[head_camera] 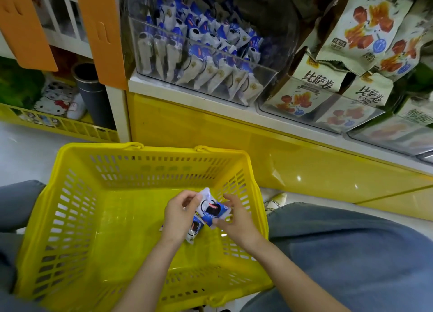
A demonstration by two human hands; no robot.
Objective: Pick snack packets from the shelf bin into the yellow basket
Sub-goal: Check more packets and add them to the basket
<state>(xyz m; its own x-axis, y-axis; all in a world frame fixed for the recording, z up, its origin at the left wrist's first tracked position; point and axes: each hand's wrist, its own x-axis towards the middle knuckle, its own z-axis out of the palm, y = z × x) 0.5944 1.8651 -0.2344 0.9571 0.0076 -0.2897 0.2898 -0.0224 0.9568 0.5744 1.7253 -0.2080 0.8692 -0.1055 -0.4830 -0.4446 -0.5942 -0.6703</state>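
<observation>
Head view: a person sits with the basket between the knees, facing the shelf.
Knees: jeans [351,246] press in at both sides of the basket.
Basket: yellow basket [77,218] on the floor; near rim below the forearms, far rim just short of the shelf base.
Left hand: left hand [180,215] is inside the basket mouth, fingertips pinching the left edge of the top packet.
Right hand: right hand [237,218] is just right of it, thumb and curled fingers on the packet's right end.
Top packet: top packet [210,208] is held between both hands above the basket floor, its long axis roughly far-left to near-right.
Lower packet: lower packet [195,231] sits under the left hand; held or lying, I cannot tell.
Drop: the floor lies straight below the grip, so letting go should do it.
Room: the right wall is close to the right hand; the left half is open.
Shelf: white ledge [187,93] above a yellow panel.
Bin: clear bin [269,86], far and straight ahead, packed with upright packets [199,54]; either hand looks equally near.
Neighbours: bags [363,26] crowd the bin's right side.
</observation>
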